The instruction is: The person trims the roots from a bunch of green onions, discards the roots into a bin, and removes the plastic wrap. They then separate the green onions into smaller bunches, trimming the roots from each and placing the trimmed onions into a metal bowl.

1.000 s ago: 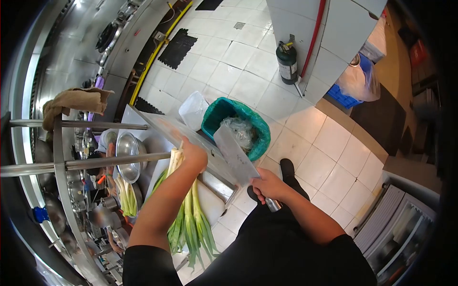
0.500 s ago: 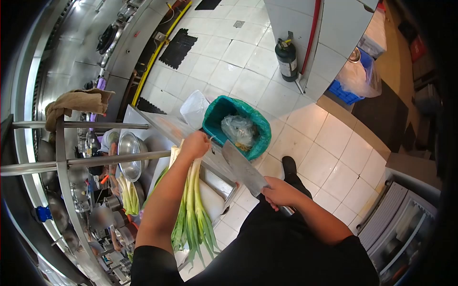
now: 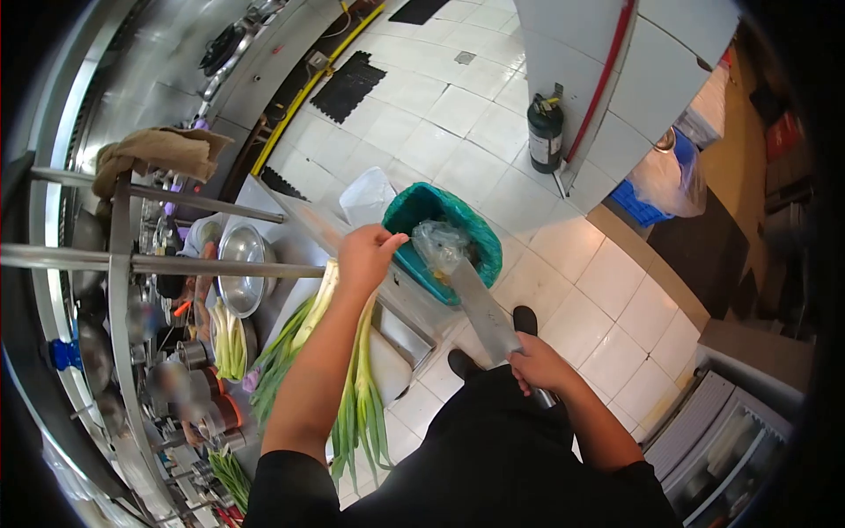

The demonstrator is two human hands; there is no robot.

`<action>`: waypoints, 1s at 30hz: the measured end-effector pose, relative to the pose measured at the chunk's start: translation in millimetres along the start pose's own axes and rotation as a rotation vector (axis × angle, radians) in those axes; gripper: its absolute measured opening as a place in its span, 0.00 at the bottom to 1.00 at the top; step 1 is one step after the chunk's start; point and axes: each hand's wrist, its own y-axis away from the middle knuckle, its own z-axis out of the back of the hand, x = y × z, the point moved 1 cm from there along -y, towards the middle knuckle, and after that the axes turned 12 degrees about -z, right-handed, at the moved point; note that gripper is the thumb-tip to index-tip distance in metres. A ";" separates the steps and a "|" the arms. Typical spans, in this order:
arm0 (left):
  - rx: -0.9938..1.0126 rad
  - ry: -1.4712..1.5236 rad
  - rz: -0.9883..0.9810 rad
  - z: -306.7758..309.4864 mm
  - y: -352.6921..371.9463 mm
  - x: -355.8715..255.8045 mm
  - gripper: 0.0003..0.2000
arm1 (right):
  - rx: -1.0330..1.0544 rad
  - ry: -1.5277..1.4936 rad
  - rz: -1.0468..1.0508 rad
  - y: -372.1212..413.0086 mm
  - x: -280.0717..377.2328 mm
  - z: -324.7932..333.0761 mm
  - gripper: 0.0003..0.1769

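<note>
My left hand is beside the rim of a bin lined with a green bag, thumb and fingertips pinched together; whatever is between them is too small to name. A crumpled clear plastic bag lies in the bin. Wrapped round the handle of a broad cleaver, my right hand holds the blade pointing towards the bin. Long leeks with white stems and green leaves lie on the counter under my left forearm, partly hidden by it.
Metal rails cross the left side, with a brown cloth over them. A steel bowl and cut stalks sit beyond. A fire extinguisher stands by the wall, near a blue crate. Another person's arm shows at the left.
My left hand has moved slightly up towards the bin. The cleaver has tilted more upright, and my right hand has shifted a little to the right. The camera view has shifted too.
</note>
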 end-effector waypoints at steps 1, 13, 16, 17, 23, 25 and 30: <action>-0.154 0.054 -0.061 14.0 14.0 2.1 0.13 | -0.008 0.011 -0.003 0.4 1.2 2.3 0.10; 0.133 -0.268 0.369 7.1 148.8 51.8 0.66 | -0.412 0.853 0.488 -56.0 97.2 -24.8 0.12; 0.193 -0.269 0.317 13.9 155.5 60.1 0.62 | -0.482 1.017 0.577 -74.0 130.2 -50.8 0.12; 0.187 -0.232 0.282 18.3 159.6 60.7 0.60 | -0.468 1.074 0.570 -77.4 134.2 -58.6 0.12; 0.200 -0.222 0.216 21.7 203.1 70.6 0.56 | -0.445 1.326 0.534 -45.5 127.9 -96.9 0.12; 0.187 -0.208 0.170 23.4 216.3 71.9 0.55 | -0.451 1.376 0.491 -37.8 118.4 -104.9 0.13; 0.097 -0.238 0.104 23.4 239.0 75.8 0.54 | -0.457 1.404 0.473 -28.8 104.6 -126.9 0.11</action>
